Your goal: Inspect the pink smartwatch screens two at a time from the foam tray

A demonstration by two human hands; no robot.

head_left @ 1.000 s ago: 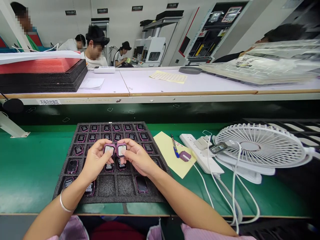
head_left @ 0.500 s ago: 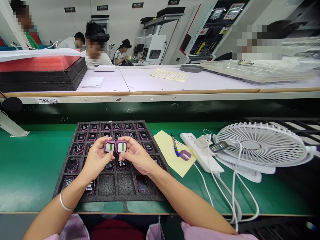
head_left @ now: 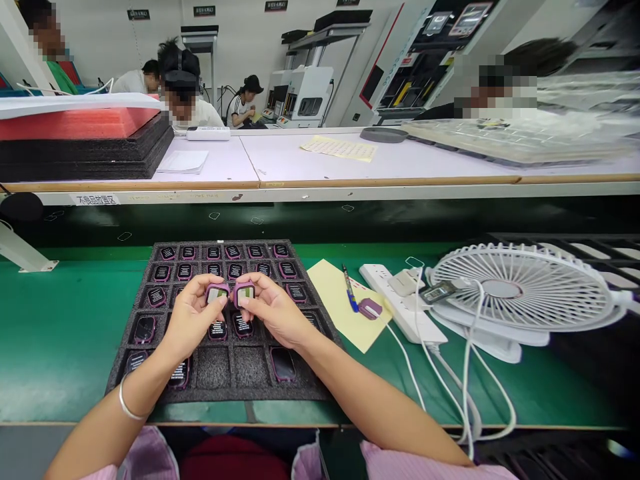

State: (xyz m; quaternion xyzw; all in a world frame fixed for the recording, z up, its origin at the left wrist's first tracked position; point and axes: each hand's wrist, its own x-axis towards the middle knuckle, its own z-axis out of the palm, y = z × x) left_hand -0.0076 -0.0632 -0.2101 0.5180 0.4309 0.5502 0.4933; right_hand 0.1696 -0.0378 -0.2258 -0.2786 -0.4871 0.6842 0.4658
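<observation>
My left hand (head_left: 193, 313) pinches a purple-framed smartwatch body (head_left: 216, 292) whose screen is lit white and green, the thumb lying over its face. Close beside it, my right hand (head_left: 273, 308) grips a second purple smartwatch body (head_left: 245, 293) with a similar lit screen, the thumb at its lower left. Both are held above a black foam tray (head_left: 250, 393) divided into square pockets. Many pockets hold more purple watch bodies, most showing white text on black; the one at the front right (head_left: 283, 365) has a dark screen. My forearms and hands cover part of the tray.
Right of the tray lie a yellow paper sheet (head_left: 360, 333), a blue pen (head_left: 350, 290) and a purple charging puck (head_left: 371, 308). Beyond them are a white power strip (head_left: 400, 303), loose white cables and a white fan (head_left: 500, 291). A raised shelf (head_left: 280, 173) crosses behind; several people sit beyond.
Both thumbs have slid further over the watch screens, and the two watch bodies have tilted slightly. A person across the shelf has shifted their head left.
</observation>
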